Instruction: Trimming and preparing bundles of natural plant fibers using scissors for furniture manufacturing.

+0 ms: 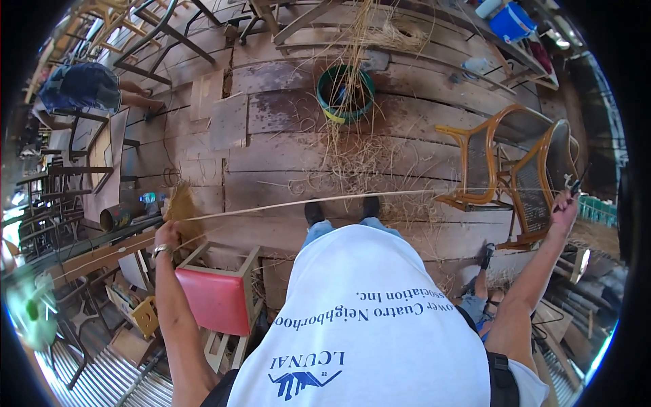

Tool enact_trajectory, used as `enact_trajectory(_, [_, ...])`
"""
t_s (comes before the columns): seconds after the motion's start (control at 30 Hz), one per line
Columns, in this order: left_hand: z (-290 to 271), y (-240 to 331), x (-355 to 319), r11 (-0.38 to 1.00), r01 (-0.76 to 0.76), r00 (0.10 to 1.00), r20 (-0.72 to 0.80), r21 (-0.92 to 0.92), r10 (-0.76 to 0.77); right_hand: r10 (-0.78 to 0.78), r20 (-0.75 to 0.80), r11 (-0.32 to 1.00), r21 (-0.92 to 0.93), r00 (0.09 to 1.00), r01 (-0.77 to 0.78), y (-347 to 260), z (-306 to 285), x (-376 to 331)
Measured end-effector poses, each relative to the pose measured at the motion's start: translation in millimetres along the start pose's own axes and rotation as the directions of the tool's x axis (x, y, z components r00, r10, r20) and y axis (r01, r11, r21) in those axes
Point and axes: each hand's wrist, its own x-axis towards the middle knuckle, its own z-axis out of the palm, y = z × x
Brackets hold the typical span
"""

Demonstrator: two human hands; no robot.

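Note:
A long pale strip of rattan cane [319, 200] stretches across in front of my body, slightly bowed. Its left part is gripped in my closed left hand [168, 235], and a tail runs on past the wrist to the lower left. My right hand [564, 209] is raised far out to the right, closed round a small dark-handled tool [575, 187] that looks like pliers or cutters. The strip runs thin toward that hand; whether its end is also held there is too small to tell. A straw broom [180, 209] stands just beyond my left hand.
A green bucket [346, 95] with long strands sticking out stands ahead, cane scraps [359, 156] strewn around it. Rattan chair frames [519, 169] stand at right. A red-seated stool [213, 300] is beside my left arm. Another person [85, 88] is far left; someone's leg [483, 271] shows at right.

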Motion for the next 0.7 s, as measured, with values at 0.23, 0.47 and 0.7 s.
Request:
enact_trajectory(0.23, [-41,-60,41,0.261,0.323,0.852,0.16,-0.91,-0.498,-0.168,-0.332,0.647,-0.747,0.928,-0.149,83,121,-24])
enact_trajectory(0.47, [-127,182,44,0.286,-0.034,0.999,-0.039,-0.958,-0.012,-0.142,-0.391,0.565,-0.786,0.909,-0.25,136,159,-59])
enact_trajectory(0.7, [-67,362,3,0.596,-0.341,0.677,0.25,-0.727,0.692,0.02,-0.191,0.638,-0.753,0.981,-0.16,217,292,-88])
